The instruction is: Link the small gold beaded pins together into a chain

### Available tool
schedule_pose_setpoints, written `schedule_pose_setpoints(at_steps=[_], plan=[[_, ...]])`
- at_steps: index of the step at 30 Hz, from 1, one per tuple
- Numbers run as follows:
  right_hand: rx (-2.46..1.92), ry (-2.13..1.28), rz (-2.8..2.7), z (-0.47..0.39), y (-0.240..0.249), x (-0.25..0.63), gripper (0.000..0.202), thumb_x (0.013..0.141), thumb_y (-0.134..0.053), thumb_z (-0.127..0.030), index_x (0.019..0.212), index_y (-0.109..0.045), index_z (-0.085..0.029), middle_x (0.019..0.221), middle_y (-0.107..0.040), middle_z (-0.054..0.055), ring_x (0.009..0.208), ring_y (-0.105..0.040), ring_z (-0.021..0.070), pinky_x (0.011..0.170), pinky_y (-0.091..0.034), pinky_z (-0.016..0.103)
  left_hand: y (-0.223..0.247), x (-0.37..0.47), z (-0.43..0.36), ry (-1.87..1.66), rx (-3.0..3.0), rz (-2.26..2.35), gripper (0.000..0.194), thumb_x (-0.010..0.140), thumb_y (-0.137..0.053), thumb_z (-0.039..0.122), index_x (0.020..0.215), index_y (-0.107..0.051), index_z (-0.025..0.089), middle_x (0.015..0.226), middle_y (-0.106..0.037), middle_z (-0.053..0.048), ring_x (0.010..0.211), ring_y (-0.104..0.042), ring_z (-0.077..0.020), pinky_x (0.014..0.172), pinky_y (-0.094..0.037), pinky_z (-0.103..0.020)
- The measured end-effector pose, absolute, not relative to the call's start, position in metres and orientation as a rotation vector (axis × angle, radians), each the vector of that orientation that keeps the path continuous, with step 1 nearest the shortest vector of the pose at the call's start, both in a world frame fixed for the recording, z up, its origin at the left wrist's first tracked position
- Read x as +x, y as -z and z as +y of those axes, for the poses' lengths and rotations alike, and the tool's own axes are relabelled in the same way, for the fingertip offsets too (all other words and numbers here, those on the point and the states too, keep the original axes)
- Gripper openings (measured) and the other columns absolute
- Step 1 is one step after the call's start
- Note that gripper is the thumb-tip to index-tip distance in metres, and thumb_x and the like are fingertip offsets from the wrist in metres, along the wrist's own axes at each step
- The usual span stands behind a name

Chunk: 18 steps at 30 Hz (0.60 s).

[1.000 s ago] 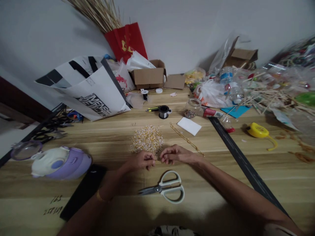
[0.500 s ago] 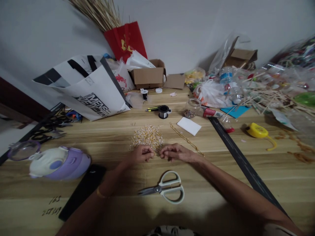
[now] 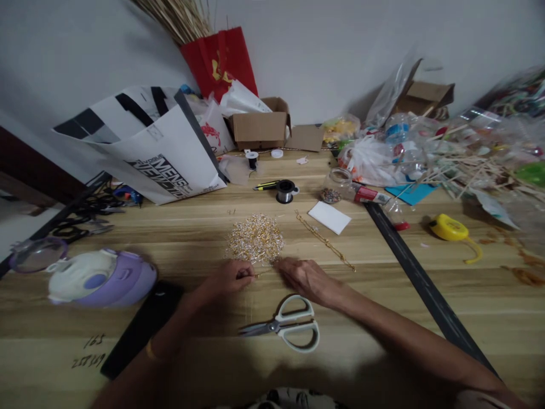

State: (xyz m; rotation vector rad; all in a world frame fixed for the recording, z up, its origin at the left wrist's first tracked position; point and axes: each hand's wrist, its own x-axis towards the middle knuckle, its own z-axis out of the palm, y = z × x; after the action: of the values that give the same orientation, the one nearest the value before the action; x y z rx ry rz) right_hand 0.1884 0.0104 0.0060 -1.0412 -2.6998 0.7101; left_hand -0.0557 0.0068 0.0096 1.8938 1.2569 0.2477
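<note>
My left hand (image 3: 236, 276) pinches the end of a thin gold strand (image 3: 264, 272); whether it is chain or wire I cannot tell. The strand runs right toward my right hand (image 3: 301, 278). That hand is palm down, its closed fingertips at the near right edge of a pile of small gold and clear beads (image 3: 255, 237); what they hold is hidden. A gold chain (image 3: 326, 243) lies on the table right of the pile. Scissors with white handles (image 3: 284, 324) lie just below my hands, blades pointing left.
Behind the pile stand a wire spool (image 3: 285, 192), a bead jar (image 3: 336, 184) and a white card (image 3: 330, 217). A purple bottle (image 3: 113, 278) and black phone (image 3: 142, 332) lie left. A yellow tape measure (image 3: 449, 227) sits right. Bags and boxes line the wall.
My hands have moved apart, the left one leftward, and the gold strand now shows between them. My right hand has turned further palm down, its fingertips by the pile.
</note>
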Motion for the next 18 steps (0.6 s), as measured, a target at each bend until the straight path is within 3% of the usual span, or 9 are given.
schedule_pose_setpoints(at_steps=[6,13,18], plan=[[-1.138,-0.403,-2.940,0.002,-0.012,0.185,0.018,0.091,-0.040,-0.011,0.102,-0.054,-0.015,0.098,-0.063,0.011,0.079,-0.059,0.0172,0.060,-0.036,0.024,-0.007,-0.057,0.000,-0.201,1.963,1.260,0.013,0.075,-0.049,0.021,0.070,-0.058,0.014,0.060,-0.052,0.002,0.057,-0.044,-0.0102,0.054,-0.029,-0.020],[-1.260,-0.470,-3.002,0.006,-0.014,0.190,0.016,0.092,-0.040,-0.019,0.102,-0.052,-0.017,0.077,-0.067,0.007,0.067,-0.061,0.0166,0.058,-0.033,0.025,-0.005,-0.061,-0.002,-0.178,1.971,1.278,0.011,0.074,-0.050,0.021,0.069,-0.057,0.015,0.061,-0.051,0.002,0.058,-0.043,-0.0109,0.055,-0.029,-0.022],[-1.291,-0.437,-2.972,0.016,-0.020,0.195,0.015,0.088,-0.045,-0.017,0.100,-0.053,-0.019,0.094,-0.065,0.008,0.076,-0.060,0.0169,0.059,-0.034,0.024,-0.001,-0.069,-0.002,-0.195,1.936,1.266,0.007,0.072,-0.050,0.018,0.073,-0.056,0.015,0.064,-0.052,0.002,0.060,-0.045,-0.0112,0.056,-0.031,-0.021]])
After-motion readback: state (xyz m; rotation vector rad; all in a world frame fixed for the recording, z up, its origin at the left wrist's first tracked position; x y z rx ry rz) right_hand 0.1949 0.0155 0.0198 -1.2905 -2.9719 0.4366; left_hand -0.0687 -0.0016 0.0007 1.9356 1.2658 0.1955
